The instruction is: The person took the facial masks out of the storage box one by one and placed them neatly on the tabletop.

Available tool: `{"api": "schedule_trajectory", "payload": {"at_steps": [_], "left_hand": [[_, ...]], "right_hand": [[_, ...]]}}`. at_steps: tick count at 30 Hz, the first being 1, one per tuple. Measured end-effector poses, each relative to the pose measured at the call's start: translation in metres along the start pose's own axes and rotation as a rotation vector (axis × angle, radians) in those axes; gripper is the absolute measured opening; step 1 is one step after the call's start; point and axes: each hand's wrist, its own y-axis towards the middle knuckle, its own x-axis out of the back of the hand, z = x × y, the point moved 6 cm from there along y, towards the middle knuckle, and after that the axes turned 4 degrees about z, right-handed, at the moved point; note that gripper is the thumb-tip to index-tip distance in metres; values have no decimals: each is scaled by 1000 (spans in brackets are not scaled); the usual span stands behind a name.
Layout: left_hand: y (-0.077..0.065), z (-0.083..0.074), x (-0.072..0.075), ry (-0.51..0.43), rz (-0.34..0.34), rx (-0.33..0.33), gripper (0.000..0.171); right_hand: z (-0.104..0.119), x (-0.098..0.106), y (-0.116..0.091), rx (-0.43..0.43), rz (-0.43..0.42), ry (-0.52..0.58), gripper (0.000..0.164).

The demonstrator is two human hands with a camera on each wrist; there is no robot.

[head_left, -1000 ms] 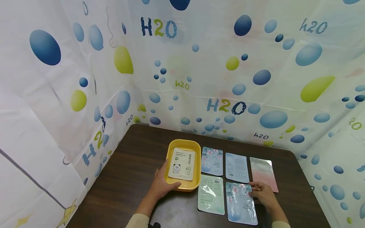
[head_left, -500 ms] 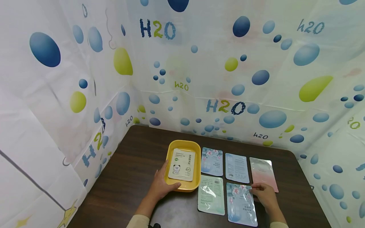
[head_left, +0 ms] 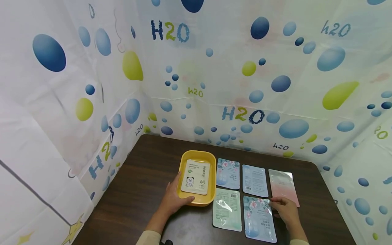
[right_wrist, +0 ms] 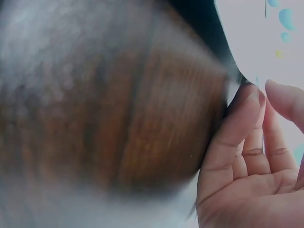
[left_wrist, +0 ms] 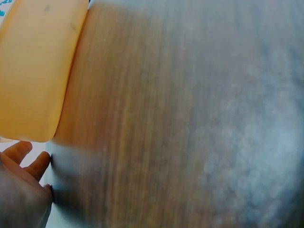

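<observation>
A yellow plastic tray [head_left: 213, 190] stands on the dark wooden table, with a white bear-printed sachet [head_left: 194, 177] lying in it. My left hand [head_left: 175, 197] holds the tray's near-left corner, fingers along the left wall and thumb across the front. My right hand [head_left: 285, 209] pinches the upper right corner of a blue floral sheet mask packet [head_left: 259, 219]. In the right wrist view, the thumb and fingers of the right hand [right_wrist: 256, 175] come close together; the packet is hard to make out there. The left wrist view shows the tray wall [left_wrist: 40, 71] above the left fingers [left_wrist: 40, 164].
Beside the tray lie a second blue floral packet [head_left: 228, 173], a pale blue text-covered packet [head_left: 255, 180], a silver-pink packet [head_left: 283, 185] and a green packet [head_left: 227, 209]. A bubble-printed curtain [head_left: 214, 68] borders the table [head_left: 134, 190].
My right hand has moved slightly down, its fingers drawn closer together at the blue floral packet's corner. The packet has shifted very slightly. My left hand and the tray stay put.
</observation>
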Motion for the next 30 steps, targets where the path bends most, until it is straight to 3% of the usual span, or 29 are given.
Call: {"api": "schedule_trajectory", "payload": {"at_steps": [7, 17, 30], "left_hand": [[0, 0, 0, 1, -2, 5, 120], [0, 0, 0, -6, 4, 0, 121], [0, 0, 1, -12, -2, -4, 121]], "right_hand": [[-2, 2, 0, -11, -31, 56, 33], [2, 7, -5, -16, -189, 260, 36], [6, 10, -7, -29, -200, 353, 41]]}}
